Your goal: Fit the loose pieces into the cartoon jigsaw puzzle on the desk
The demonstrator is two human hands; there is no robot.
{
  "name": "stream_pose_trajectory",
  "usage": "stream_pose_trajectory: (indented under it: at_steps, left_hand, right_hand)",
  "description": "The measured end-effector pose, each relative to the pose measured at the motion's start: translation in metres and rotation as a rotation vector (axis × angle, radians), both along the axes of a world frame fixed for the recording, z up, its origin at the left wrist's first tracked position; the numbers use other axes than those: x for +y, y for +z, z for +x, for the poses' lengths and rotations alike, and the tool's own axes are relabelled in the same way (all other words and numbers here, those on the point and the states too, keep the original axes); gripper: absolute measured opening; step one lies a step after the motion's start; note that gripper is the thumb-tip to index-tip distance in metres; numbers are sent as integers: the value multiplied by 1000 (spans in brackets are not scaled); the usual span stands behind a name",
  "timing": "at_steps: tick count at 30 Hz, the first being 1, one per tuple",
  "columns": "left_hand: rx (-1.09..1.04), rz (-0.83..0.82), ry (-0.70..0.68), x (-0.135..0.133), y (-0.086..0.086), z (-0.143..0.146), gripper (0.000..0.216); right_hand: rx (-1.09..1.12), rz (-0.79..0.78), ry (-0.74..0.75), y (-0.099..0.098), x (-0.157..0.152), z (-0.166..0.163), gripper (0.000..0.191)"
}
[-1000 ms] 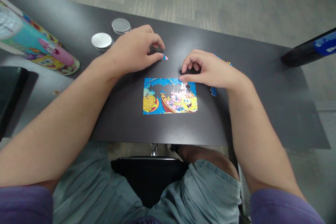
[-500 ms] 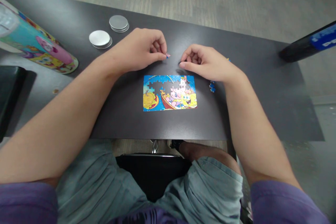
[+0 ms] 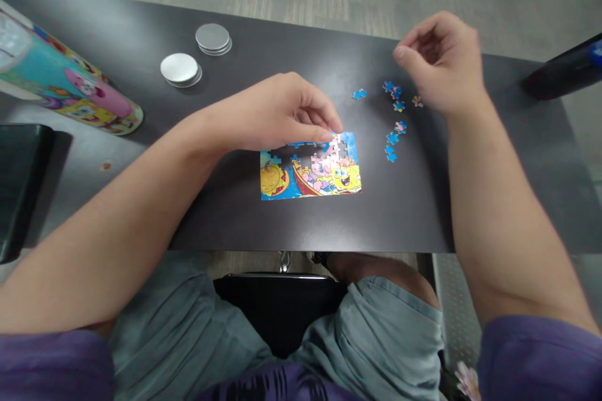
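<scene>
The jigsaw puzzle (image 3: pixel 274 182), a cartoon picture with a gap in its upper middle, lies flat on the dark table. My left hand (image 3: pixel 301 116) reaches over its top edge, thumb and forefinger pinched on a small puzzle piece (image 3: pixel 327 146) that they mostly cover. My right hand (image 3: pixel 442 62) is raised at the right, fingers curled and thumb against the forefinger, with nothing showing between them. Below and left of it lie several loose blue pieces (image 3: pixel 392 137), with a single piece (image 3: pixel 359 94) apart from them and another piece (image 3: pixel 417 101) near my wrist.
Two stacks of round metal discs, a nearer stack (image 3: pixel 179 67) and a farther stack (image 3: pixel 213 37), stand at the back left. A cartoon-printed cylinder (image 3: pixel 94 97) and a black object (image 3: pixel 21 188) are at far left. A dark cylinder (image 3: pixel 555 78) stands at far right.
My left hand has moved right and nearer, from above the puzzle onto its upper edge. My right hand has swung right and away, uncovering the loose pieces.
</scene>
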State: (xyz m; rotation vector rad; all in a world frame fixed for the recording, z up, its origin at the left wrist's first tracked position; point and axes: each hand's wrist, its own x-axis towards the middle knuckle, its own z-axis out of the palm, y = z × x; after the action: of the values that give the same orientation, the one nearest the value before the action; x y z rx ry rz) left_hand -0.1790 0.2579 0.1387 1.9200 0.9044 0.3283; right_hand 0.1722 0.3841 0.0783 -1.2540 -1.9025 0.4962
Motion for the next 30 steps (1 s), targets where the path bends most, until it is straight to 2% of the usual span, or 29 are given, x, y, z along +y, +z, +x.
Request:
stream_pose_trajectory:
  at_steps: [4,8,11,18,24,30]
  left_hand:
    - [57,48,52,-2,-6,7,25]
    - [103,102,65,-3,-12,9,28]
    - [126,138,36,-3,-12,9,30]
    - [184,200,-26,-1,-13,9,29]
    - [196,263,0,-3,-10,12,34]
    - [200,238,65,-2,-11,11,32]
  right_hand:
    - [58,145,-19,-13,9,24,49]
    - [44,108,-33,-17,8,18,37]
    - [18,63,-59,-18,6,8,49]
    - [85,37,15,-13,-1,2,70]
    - [36,15,38,-8,-7,0,64]
    - [14,-7,-27,-5,-2,-5,66]
